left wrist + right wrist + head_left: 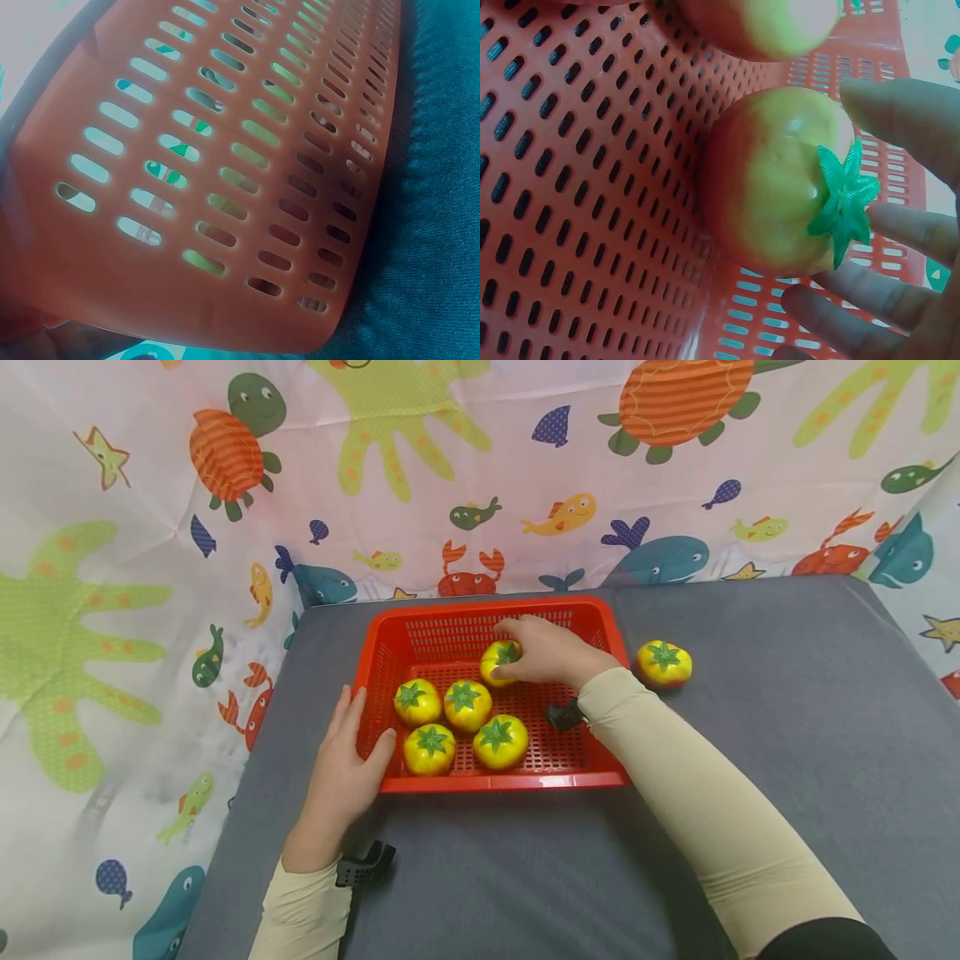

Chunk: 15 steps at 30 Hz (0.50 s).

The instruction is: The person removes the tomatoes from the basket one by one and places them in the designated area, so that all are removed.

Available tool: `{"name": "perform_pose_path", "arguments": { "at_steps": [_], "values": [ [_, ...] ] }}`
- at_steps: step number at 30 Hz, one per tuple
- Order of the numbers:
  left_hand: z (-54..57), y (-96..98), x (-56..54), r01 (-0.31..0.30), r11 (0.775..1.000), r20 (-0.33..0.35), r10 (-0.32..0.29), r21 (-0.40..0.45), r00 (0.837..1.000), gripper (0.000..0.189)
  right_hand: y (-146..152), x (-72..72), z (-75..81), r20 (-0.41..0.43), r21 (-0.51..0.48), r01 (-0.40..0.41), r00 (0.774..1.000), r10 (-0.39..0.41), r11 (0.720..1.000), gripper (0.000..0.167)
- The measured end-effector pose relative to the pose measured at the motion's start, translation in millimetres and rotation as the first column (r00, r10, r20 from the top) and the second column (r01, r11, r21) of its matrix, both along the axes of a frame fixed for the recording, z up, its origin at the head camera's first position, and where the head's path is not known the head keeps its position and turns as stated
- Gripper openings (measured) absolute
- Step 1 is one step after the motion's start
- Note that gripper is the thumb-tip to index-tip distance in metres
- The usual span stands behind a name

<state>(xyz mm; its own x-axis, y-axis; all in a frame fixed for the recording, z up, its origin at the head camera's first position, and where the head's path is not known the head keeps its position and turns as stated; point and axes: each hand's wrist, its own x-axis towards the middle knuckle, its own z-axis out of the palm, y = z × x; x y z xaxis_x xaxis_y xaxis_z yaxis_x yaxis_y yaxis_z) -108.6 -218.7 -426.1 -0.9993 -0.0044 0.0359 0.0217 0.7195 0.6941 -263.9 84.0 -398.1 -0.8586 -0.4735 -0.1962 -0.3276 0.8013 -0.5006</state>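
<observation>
In the head view, my right hand [547, 652] reaches into a red plastic basket [502, 783] and holds a yellow tomato [495, 662] near its back wall. The right wrist view shows thumb and fingers around this tomato [780, 180], which has a green star-shaped leaf and a reddish side. Several similar tomatoes [468, 705] sit in the basket's left half, leaf up. At the front left corner of the basket rests my left hand [345, 777], fingers straight along the outside and thumb over the rim. The basket's slotted wall [225, 150] fills most of the left wrist view.
Another yellow tomato [663, 663] lies on the grey cloth [787, 718], just right of the basket. A curtain [420, 468] printed with sea animals hangs behind and to the left. Small black devices [366, 864] are on both wrists.
</observation>
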Motion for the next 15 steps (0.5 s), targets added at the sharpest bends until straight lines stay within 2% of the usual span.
{"name": "perform_pose_path", "arguments": {
  "at_steps": [8,15],
  "values": [
    [0.2,0.6,-0.1,-0.016,1.0,0.001,0.016,-0.006,1.0,0.087,-3.1,1.8,-0.6,0.004,0.031,0.018,1.0,-0.018,0.999,0.082],
    [1.1,1.2,0.7,-0.012,1.0,-0.001,0.012,0.008,1.0,0.086,-5.0,1.6,-4.3,-0.01,0.051,0.004,1.0,-0.004,0.999,0.074]
  ]
}}
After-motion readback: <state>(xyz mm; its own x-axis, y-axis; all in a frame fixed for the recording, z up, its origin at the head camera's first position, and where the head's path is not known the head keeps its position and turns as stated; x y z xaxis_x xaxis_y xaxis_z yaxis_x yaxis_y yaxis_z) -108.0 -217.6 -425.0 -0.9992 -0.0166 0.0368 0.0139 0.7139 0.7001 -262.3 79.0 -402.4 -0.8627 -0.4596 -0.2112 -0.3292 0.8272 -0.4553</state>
